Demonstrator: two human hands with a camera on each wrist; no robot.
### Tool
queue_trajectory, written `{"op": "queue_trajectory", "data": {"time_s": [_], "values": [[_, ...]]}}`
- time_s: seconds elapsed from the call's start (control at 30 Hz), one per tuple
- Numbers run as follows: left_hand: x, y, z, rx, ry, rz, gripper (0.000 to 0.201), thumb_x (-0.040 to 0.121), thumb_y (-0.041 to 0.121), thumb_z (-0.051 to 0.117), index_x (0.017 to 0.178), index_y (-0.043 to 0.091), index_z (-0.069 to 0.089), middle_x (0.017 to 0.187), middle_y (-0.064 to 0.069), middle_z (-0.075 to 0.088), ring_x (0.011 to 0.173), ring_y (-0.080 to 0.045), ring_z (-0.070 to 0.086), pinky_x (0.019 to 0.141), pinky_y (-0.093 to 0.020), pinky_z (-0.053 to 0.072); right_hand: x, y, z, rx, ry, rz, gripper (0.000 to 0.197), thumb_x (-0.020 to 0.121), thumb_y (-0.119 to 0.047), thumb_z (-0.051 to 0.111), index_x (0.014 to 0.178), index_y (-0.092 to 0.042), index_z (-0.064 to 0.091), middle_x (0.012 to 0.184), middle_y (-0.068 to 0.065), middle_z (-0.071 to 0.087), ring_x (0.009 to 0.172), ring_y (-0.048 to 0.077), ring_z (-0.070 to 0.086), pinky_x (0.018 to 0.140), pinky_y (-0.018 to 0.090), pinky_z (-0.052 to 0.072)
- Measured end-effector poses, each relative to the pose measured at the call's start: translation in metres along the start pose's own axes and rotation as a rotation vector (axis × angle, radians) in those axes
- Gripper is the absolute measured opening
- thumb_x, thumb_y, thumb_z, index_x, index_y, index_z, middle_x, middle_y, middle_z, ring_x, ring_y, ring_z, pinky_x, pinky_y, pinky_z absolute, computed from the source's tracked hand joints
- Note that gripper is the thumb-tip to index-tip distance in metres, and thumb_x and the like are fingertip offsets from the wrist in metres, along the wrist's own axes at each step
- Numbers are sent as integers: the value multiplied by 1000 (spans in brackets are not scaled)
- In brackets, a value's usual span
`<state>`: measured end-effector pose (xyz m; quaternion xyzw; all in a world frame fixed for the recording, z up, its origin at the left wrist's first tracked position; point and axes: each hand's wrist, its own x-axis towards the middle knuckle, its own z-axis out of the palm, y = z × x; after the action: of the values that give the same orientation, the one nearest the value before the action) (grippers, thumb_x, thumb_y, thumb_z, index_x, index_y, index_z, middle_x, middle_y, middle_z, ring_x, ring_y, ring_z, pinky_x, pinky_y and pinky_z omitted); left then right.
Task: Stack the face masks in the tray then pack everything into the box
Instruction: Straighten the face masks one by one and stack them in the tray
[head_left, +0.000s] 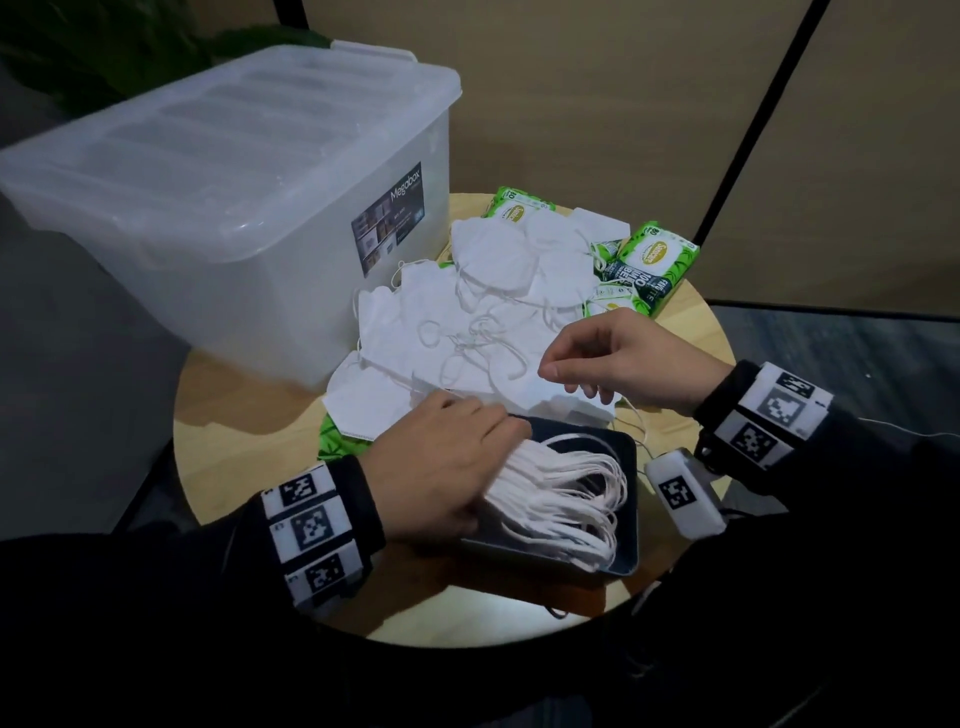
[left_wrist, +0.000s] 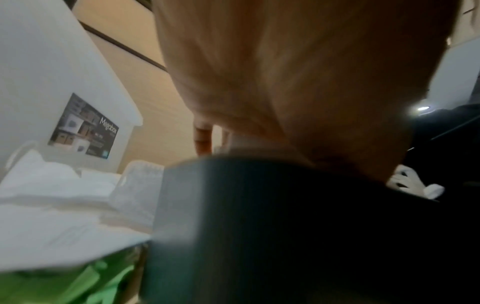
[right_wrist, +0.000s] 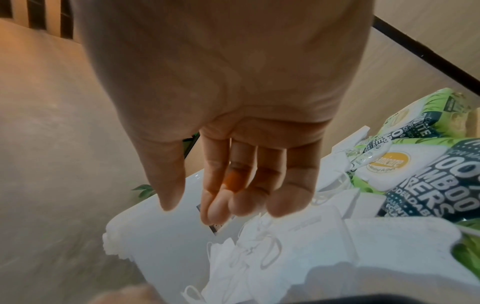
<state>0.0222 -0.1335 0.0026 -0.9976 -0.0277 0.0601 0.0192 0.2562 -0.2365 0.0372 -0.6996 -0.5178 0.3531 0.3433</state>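
Note:
A dark tray (head_left: 629, 499) sits at the table's front with a stack of white face masks (head_left: 561, 499) in it, ear loops fanned to the right. My left hand (head_left: 467, 457) lies palm down on the left end of that stack, pressing it; up close the left hand (left_wrist: 285, 82) fills the view above the tray wall (left_wrist: 259, 226). A loose pile of masks (head_left: 467, 332) spreads behind the tray. My right hand (head_left: 569, 382) hovers just over the pile's near right edge, fingers relaxed and holding nothing, as the right hand (right_wrist: 192, 209) shows above the masks (right_wrist: 298, 257).
A large translucent lidded box (head_left: 234, 182) stands at the back left, lid on. Green wipe packs (head_left: 654, 265) lie at the back right, and another green pack (head_left: 337, 441) peeks from under the pile. The round wooden table (head_left: 234, 467) shows bare wood at the front left.

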Motion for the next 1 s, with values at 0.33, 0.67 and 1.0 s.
{"op": "queue_trajectory", "data": {"time_s": [0.33,0.67,1.0], "values": [[10,-21,-18,120,-21,-133,91,70,62,77,142,25,35,133,1,52,118,-23,49,93,-41,36,-4,-5,7,41,-81,-113,29,88,-41,77,112,-24,76,106,-2,76,102,14,69,86,27,54],[18,-23,-3,-255,-37,-71,97,83,46,76,157,20,20,132,-9,56,116,-30,55,96,-43,46,4,4,10,-79,-134,-8,48,80,-69,72,115,-37,71,111,-5,71,98,18,67,84,36,56],[18,-52,-13,-284,-226,-137,91,103,55,49,164,16,-6,173,-6,5,156,-20,10,123,-30,9,-2,-1,11,-317,-323,37,61,77,-59,79,131,-35,63,120,-18,69,103,1,65,94,21,49]]}}
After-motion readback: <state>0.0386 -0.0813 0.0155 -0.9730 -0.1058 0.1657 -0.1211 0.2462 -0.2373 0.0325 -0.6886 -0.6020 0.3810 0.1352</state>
